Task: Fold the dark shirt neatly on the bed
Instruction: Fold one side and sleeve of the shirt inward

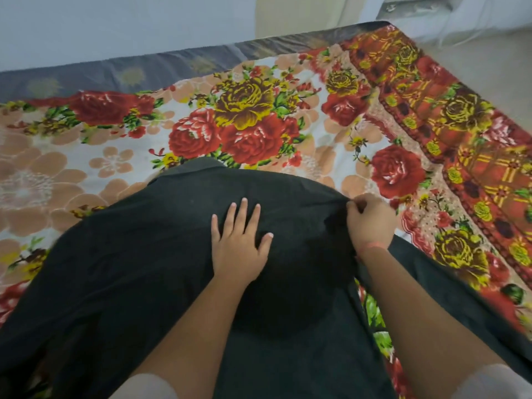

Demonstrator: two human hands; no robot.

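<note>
Two hands meet the dark shirt (138, 254): left fingers (243, 214) spread flat, right fingers (355, 210) pinching its edge.

A home bedroom. A bed (86, 73) with a grey mattress edge fills the view, covered by a bright floral blanket (244, 125) of red and yellow roses. Plain pale walls (115, 24) and a light floor (489, 67) surround it
</note>
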